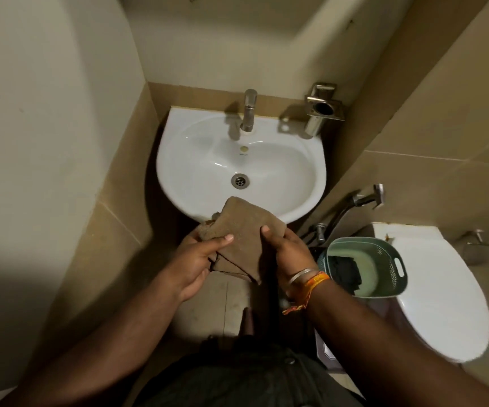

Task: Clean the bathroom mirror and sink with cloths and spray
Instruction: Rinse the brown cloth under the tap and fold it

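A brown cloth, partly folded, hangs in front of the near rim of the white sink. My left hand grips its left side with the thumb on top. My right hand pinches its right edge, thumb against the fabric. The sink bowl looks bare, with a metal drain in its middle and a chrome tap at the back. No mirror or spray bottle is in view.
A green plastic basket holding a dark cloth sits on the shut white toilet lid at right. A steel holder is on the wall right of the tap. A hand sprayer hangs beside the toilet. Beige tiled walls close in left and right.
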